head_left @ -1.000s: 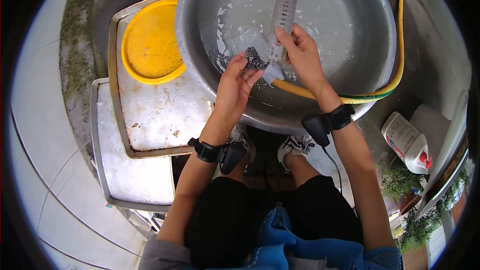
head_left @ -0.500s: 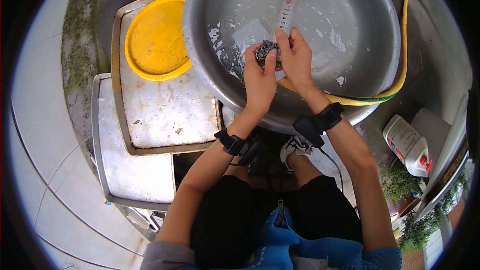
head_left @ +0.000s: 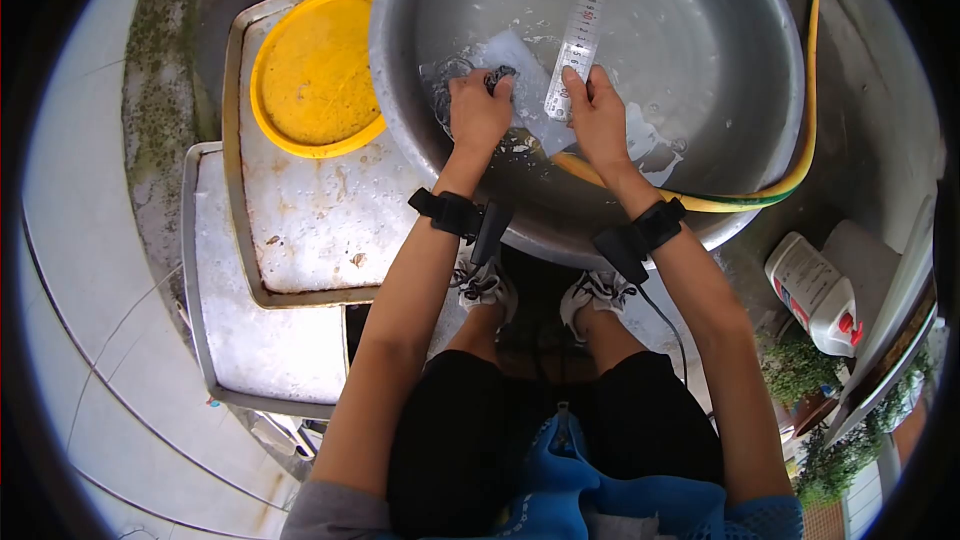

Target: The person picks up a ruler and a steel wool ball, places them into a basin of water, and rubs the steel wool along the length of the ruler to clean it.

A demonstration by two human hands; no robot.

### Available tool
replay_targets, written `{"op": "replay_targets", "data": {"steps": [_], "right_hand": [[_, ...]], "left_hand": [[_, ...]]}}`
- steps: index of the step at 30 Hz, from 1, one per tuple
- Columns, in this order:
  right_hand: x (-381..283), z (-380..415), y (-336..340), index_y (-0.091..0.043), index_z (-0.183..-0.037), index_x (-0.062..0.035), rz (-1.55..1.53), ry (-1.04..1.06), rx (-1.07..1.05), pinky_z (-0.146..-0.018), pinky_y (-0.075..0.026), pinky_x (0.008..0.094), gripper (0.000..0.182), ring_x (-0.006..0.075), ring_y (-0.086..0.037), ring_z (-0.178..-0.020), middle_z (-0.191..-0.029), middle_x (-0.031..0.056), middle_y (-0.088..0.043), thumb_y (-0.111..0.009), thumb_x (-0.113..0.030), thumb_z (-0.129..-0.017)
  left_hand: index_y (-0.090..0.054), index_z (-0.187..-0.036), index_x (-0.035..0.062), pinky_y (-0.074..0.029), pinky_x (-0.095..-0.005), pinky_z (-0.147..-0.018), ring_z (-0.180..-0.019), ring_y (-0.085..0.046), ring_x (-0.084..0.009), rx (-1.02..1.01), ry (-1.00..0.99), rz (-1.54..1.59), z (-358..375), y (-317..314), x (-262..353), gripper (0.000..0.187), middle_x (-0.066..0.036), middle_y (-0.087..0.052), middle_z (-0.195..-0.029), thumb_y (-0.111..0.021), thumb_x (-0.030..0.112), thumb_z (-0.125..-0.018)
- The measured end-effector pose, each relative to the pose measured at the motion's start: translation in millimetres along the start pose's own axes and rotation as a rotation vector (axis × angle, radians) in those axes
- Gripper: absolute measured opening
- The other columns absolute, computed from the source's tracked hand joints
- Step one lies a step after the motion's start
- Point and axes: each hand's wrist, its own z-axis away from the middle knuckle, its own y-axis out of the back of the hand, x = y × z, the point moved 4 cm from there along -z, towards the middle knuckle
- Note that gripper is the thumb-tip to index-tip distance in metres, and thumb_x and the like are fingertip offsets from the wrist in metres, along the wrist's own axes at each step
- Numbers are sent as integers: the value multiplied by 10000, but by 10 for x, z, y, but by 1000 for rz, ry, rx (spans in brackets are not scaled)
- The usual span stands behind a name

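Grips a steel ruler (head_left: 590,20) near its near end with the right hand (head_left: 602,130), nearly closed, pressing the thumb flat on the marked face and hiding most of the other fingers behind. With the left hand (head_left: 480,118), half closed, pinches a dark wire scourer (head_left: 501,80) between thumb and curled fingers, low over the water, just beside a pale sheet (head_left: 512,46). Cannot tell how much of the scourer lies under those fingers, nor whether it touches the water.

Has just drawn the scourer off the ruler, out to the left of the right hand. Leaves the ruler's near end uncovered by this, steadied by the right hand alone, with no rubbing contact now.

Points the ruler away from the body, running its long axis forward from the right thumb and slightly rightward, over the basin (head_left: 765,50) and out of view at the far end. Keeps the printed face up.

Farther out, just behind the right hand, shows a yellow hose (head_left: 812,80) emerging from the basin and curving round its right side. Left of the left hand, beyond the rim, shows a yellow lid (head_left: 315,75) on a metal tray (head_left: 350,190); well right of the right hand, a white bottle (head_left: 808,280) with a red cap.
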Motion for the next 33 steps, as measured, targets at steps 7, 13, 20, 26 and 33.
{"op": "replay_targets", "data": {"steps": [7, 13, 20, 26, 33], "right_hand": [[163, 21, 108, -569, -1018, -29, -352, -263, -102, -596, -534, 289, 232, 145, -615, -678, -865, 65, -653, -663, -231, -951], [-206, 176, 245, -605, -1016, -30, -349, -106, -165, -632, -550, 264, 215, 129, -611, -739, -906, 46, -598, -684, -216, -941], [-182, 249, 490, -623, -1228, -63, -20, 36, 56, -757, -556, 303, 325, 157, -626, -880, -1145, 91, -580, -573, -297, -1007], [124, 279, 516, -506, -1379, -79, -732, -475, -306, -796, -555, 313, 425, 182, -652, -912, -1181, 89, -585, -543, -309, -1023], [209, -29, 884, -595, -1184, -128, 742, -3, 27, -816, -513, 389, 374, 241, -633, -846, -1010, 125, -615, -728, -246, -855]], "left_hand": [[-582, -1213, 54, -527, -347, -809, -821, -682, -254, -268, -44, 162, 71, -67, 155, 377, -145, -707, -968, -661, 246, -898], [-572, -1203, 14, -527, -329, -931, -1013, -633, -181, -734, 604, 1291, 258, -79, 480, 268, -134, -625, -1178, -514, 107, -959], [-667, -1159, 21, -515, -290, -889, -1003, -622, -139, -670, 382, 1021, 415, 1, 789, 346, -50, -670, -1061, -663, 296, -949], [-692, -1144, 19, -512, -274, -807, -943, -629, -121, -543, 290, 818, 403, -156, 739, 352, -40, -691, -1012, -680, 304, -938], [-728, -1065, 13, -523, -226, -671, -782, -618, -71, -521, 492, 914, 366, -249, 685, 290, -19, -698, -889, -691, 265, -927]]}}
